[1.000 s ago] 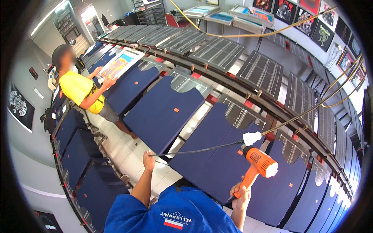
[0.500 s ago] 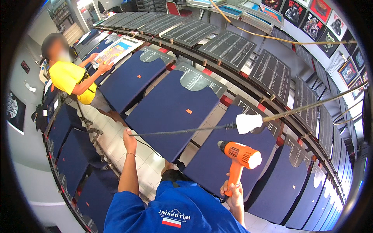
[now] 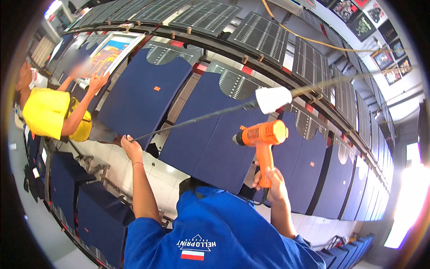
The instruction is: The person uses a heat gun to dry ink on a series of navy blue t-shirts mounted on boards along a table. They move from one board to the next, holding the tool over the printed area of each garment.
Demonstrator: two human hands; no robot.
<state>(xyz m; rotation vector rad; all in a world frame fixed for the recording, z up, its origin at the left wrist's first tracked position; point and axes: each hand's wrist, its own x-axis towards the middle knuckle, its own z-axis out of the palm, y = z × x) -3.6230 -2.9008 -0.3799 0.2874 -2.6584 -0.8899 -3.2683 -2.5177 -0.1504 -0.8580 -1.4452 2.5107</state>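
My right hand (image 3: 271,179) grips the handle of an orange heat gun (image 3: 260,134), held upright with its nozzle pointing left over a dark blue shirt (image 3: 215,143) spread on a flat board. My left hand (image 3: 131,144) is stretched forward and closed on the black power cord (image 3: 188,121). The cord rises to a white plug connector (image 3: 273,98) joined to a yellowish cable (image 3: 340,80) hanging overhead. My blue shirt front (image 3: 215,233) fills the lower middle.
Rows of boards with dark blue shirts (image 3: 143,94) curve along a long rail (image 3: 251,60). A person in a yellow top (image 3: 49,114) at the left has a hand on a framed colourful print (image 3: 109,49). White tiled floor (image 3: 161,179) lies between the rows.
The heat gun has risen and shifted left over the blue shirt. My left hand has slid further forward and left along the cord. The person in yellow now appears nearer.
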